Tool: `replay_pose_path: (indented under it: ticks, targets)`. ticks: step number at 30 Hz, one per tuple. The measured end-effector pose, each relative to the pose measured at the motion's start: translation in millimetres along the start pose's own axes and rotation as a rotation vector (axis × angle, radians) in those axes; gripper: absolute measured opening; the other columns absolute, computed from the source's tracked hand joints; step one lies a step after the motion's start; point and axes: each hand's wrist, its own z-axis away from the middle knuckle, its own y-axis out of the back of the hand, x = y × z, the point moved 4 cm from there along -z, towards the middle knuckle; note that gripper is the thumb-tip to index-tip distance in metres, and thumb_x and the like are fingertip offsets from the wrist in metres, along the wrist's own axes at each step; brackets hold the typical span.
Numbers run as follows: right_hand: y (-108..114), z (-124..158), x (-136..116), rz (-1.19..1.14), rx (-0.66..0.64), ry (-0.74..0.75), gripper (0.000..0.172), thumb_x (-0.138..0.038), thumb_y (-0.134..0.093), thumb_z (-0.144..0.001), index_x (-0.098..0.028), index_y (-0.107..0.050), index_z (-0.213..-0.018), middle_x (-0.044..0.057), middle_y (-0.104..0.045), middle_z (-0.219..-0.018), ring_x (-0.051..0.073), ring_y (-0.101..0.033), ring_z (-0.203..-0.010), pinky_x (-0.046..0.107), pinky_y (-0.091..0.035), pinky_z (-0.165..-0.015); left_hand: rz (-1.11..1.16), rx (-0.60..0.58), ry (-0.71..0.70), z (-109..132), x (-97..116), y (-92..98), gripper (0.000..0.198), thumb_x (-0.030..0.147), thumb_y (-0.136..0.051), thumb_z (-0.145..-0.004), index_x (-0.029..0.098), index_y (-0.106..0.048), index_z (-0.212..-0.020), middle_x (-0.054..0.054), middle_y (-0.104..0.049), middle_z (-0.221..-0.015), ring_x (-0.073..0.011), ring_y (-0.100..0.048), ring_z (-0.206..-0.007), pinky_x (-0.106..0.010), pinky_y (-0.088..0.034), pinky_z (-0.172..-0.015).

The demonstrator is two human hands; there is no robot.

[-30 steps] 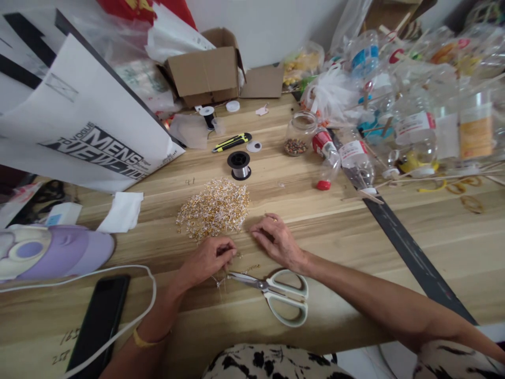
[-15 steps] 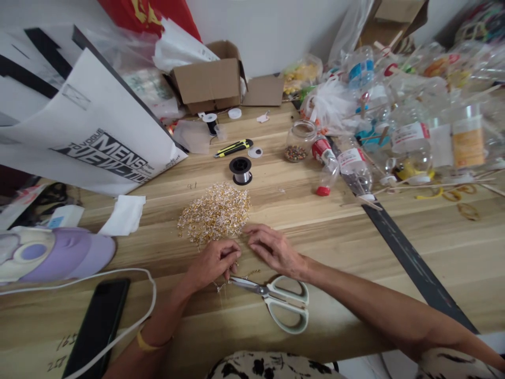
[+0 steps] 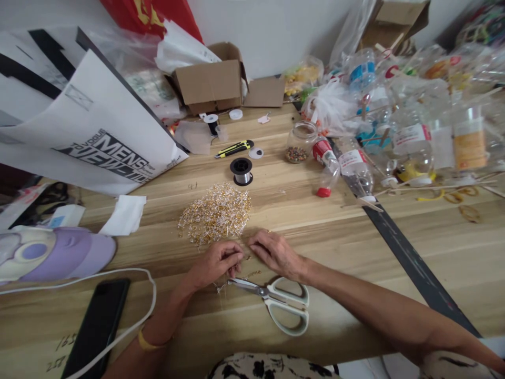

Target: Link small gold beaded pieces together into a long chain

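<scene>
My left hand (image 3: pixel 218 261) is closed in a pinch, with thin strands of a beaded chain (image 3: pixel 219 288) hanging from beneath its fingers. My right hand (image 3: pixel 277 253) faces it across a narrow gap, thumb and forefinger pressed together; whatever sits between them is too small to make out. A tiny gold piece (image 3: pixel 248 258) shows by the right fingers. Just beyond both hands lies a heap of small gold and clear beads (image 3: pixel 216 213). Scissors with white handles (image 3: pixel 290 305) rest below, their blades pointing at the left hand and slightly apart.
Behind the heap are a spool of wire (image 3: pixel 241 171), a yellow-black utility knife (image 3: pixel 235 148) and a jar of beads (image 3: pixel 300 142). Plastic bottles (image 3: pixel 355 168) crowd the right. A phone (image 3: pixel 98 321), a white cable (image 3: pixel 152 295) and a purple visor (image 3: pixel 74 252) lie left.
My right hand has drawn back slightly from the bead heap toward me, its fingers closing together. The left hand has shifted a little to the right.
</scene>
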Motion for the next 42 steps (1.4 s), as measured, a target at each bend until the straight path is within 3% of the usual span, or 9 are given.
replay_pose_path:
  ticks: [15,24,37,42]
  targets:
    - [5,-1,3,-0.034,0.070,-0.103,0.013,-0.021,-0.044,-0.094,-0.018,-0.055,-0.089,0.005,-0.060,-0.078,0.016,-0.056,-0.072,0.027,-0.047,-0.067,-0.077,-0.027,0.015,3,7,0.1,0.026,0.035,-0.053,-0.085,0.011,-0.062,-0.079,-0.003,-0.064,-0.068,-0.0111,-0.059,-0.057,-0.023,-0.048,-0.056]
    - [7,0,3,-0.047,0.095,-0.097,0.010,-0.019,-0.045,-0.093,-0.018,-0.054,-0.090,0.004,-0.061,-0.078,0.015,-0.056,-0.070,0.026,-0.046,-0.066,-0.131,-0.041,0.002,3,5,-1.9,0.027,0.032,-0.051,-0.086,0.011,-0.063,-0.097,-0.005,-0.066,-0.074,-0.0127,-0.062,-0.059,-0.025,-0.050,-0.058]
    - [8,0,5,-0.051,0.111,-0.156,0.010,-0.022,-0.045,-0.093,-0.019,-0.054,-0.089,0.002,-0.058,-0.074,0.014,-0.054,-0.066,0.024,-0.044,-0.063,-0.254,-0.048,-0.003,6,14,-0.9,0.031,0.034,-0.047,-0.088,0.012,-0.065,-0.076,-0.006,-0.069,-0.071,-0.0138,-0.061,-0.062,-0.024,-0.047,-0.061]
    - [8,-1,5,-0.046,0.105,-0.164,0.009,-0.019,-0.046,-0.091,-0.018,-0.054,-0.087,0.002,-0.057,-0.072,0.014,-0.053,-0.064,0.024,-0.042,-0.061,-0.435,-0.037,-0.112,8,21,-0.4,0.026,0.028,-0.050,-0.088,0.014,-0.071,-0.081,-0.004,-0.066,-0.074,-0.0149,-0.059,-0.070,-0.024,-0.042,-0.066]
